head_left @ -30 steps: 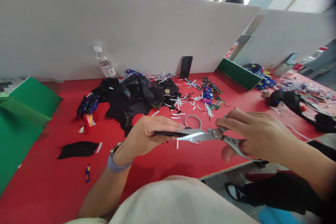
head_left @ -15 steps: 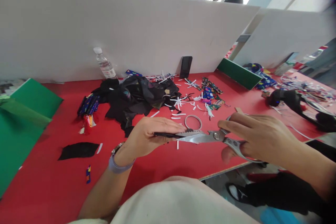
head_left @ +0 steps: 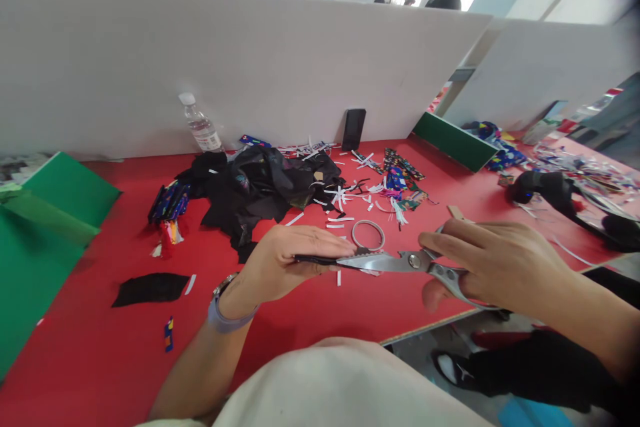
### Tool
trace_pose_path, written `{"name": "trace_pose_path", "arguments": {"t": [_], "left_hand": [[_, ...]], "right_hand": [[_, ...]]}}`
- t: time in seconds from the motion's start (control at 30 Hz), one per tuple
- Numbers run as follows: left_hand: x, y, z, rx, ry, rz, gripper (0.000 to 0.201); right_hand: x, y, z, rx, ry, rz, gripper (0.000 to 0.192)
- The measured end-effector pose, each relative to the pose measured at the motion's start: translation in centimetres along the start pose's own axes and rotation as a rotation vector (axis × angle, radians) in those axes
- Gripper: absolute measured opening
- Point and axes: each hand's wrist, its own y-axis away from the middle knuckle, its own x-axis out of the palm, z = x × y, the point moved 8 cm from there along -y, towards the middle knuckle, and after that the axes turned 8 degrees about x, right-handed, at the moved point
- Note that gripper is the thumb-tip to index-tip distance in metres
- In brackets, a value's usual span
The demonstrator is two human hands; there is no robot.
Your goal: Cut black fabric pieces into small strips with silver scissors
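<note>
My left hand [head_left: 287, 260] pinches a thin black fabric strip [head_left: 315, 259] held flat above the red table [head_left: 90, 347]. Steel scissors [head_left: 395, 261] are gripped in my right hand [head_left: 493, 263], their blades nearly closed on the strip's right end. A grey watch band sits on my left wrist. Just behind the blades a tape ring [head_left: 368, 234] lies on the table.
A heap of black fabric [head_left: 260, 187], white snippets and patterned strips [head_left: 400, 177] lie behind my hands. A water bottle [head_left: 200, 123] and a phone [head_left: 354, 128] stand against the white partition. Green boards [head_left: 45, 213] lie at left; a black scrap [head_left: 150, 288] is nearer.
The scissor blades have closed further on the strip and both hands have shifted slightly lower and right. A small white snippet stays below the blades.
</note>
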Motion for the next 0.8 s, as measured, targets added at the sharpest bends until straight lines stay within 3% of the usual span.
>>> {"name": "trace_pose_path", "arguments": {"t": [0.13, 0.53, 0.8], "left_hand": [[-0.1, 0.1, 0.1, -0.002, 0.010, -0.017, 0.027], [0.0, -0.1, -0.6, 0.081, -0.072, 0.006, 0.030], [0.1, -0.3, -0.9, 0.099, -0.073, -0.010, 0.025]], "right_hand": [[0.2, -0.2, -0.6, 0.091, -0.094, 0.076, 0.041], [0.1, -1.1, -0.3, 0.125, -0.097, 0.120, 0.062], [0.0, -1.1, 0.1, 0.096, 0.001, 0.114, 0.033]]}}
